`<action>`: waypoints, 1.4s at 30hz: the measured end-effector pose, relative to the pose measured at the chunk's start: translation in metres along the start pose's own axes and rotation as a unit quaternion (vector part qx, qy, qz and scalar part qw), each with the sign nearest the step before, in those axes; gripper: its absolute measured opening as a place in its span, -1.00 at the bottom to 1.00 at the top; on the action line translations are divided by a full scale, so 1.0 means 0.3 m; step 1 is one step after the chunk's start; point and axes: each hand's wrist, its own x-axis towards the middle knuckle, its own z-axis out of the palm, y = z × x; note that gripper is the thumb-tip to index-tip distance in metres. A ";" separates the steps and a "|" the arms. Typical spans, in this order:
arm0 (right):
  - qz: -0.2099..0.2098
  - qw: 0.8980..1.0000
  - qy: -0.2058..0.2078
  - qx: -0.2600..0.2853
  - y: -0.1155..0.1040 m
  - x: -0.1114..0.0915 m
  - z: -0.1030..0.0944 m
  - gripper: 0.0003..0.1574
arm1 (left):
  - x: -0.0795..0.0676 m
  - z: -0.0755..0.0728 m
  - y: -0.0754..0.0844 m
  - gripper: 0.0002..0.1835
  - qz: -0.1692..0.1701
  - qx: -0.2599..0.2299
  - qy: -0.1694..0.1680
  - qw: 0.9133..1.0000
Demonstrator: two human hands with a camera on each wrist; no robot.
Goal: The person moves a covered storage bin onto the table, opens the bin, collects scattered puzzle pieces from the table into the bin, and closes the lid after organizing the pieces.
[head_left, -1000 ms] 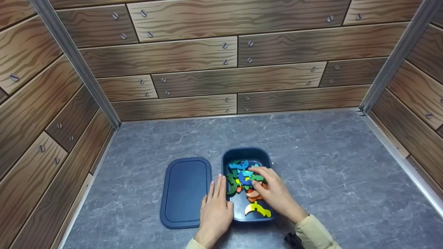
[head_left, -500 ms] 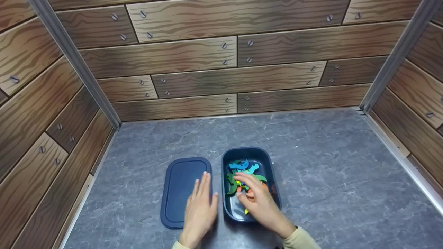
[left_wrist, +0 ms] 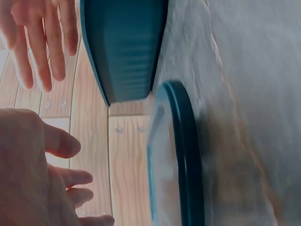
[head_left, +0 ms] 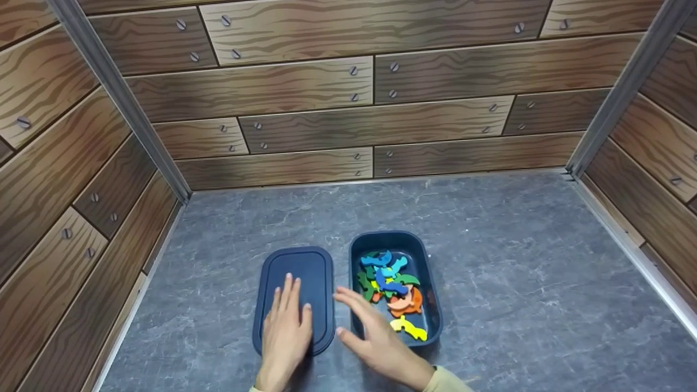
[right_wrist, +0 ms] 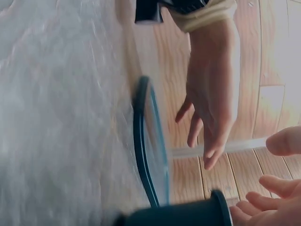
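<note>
My left hand (head_left: 286, 332) hovers above the dark blue lid (head_left: 297, 261), fingers fairly straight, with a gap to the lid showing in the left wrist view. My right hand (head_left: 375, 340) is over the near left side of the dark blue box (head_left: 435, 305), fingers spread and slightly bent, holding nothing. Inside the box lie several colourful flat pieces in bird-like and crescent shapes: a blue piece (head_left: 389, 283) on top, an orange piece (head_left: 415, 300) and a yellow piece (head_left: 409, 329) nearest me. The right wrist view has the lid (right_wrist: 146, 146) flat on the table, beside the box (right_wrist: 188, 214).
The grey marbled table (head_left: 506, 261) is bounded by a wood-patterned back wall (head_left: 305, 125) and side walls. Lid and box stand side by side with a narrow strip of table between them. A black device (right_wrist: 150, 12) sits near the left sleeve in the right wrist view.
My left hand has moved left from the box's edge to over the lid. My right hand has left the pieces and moved left across the box; the yellow piece shows again.
</note>
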 end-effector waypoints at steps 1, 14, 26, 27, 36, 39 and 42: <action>0.004 1.000 -0.005 0.002 -0.003 0.002 0.010 -0.33 | 0.000 -0.005 -0.008 -0.40 -0.002 0.002 -0.002 1.000; 0.063 0.995 -0.083 0.001 -0.017 0.022 0.126 -0.11 | -0.005 -0.054 -0.134 -0.39 -0.072 0.021 -0.074 0.994; 0.224 0.961 -0.149 -0.067 0.048 0.044 0.196 0.09 | -0.024 -0.062 -0.214 -0.35 -0.124 0.014 -0.109 0.986; 0.229 0.959 -0.150 -0.066 0.054 0.044 0.198 0.10 | -0.027 -0.063 -0.218 -0.34 -0.125 0.014 -0.110 0.986; 0.231 0.960 -0.131 -0.091 0.074 0.044 0.206 0.13 | -0.050 -0.069 -0.225 -0.26 -0.100 0.033 -0.111 0.988; 0.244 0.957 -0.132 -0.084 0.080 0.045 0.208 0.12 | -0.052 -0.071 -0.219 -0.26 -0.105 0.037 -0.116 0.987; 0.244 0.959 -0.125 -0.065 0.081 0.043 0.207 0.12 | -0.049 -0.072 -0.213 -0.25 -0.115 0.044 -0.122 0.985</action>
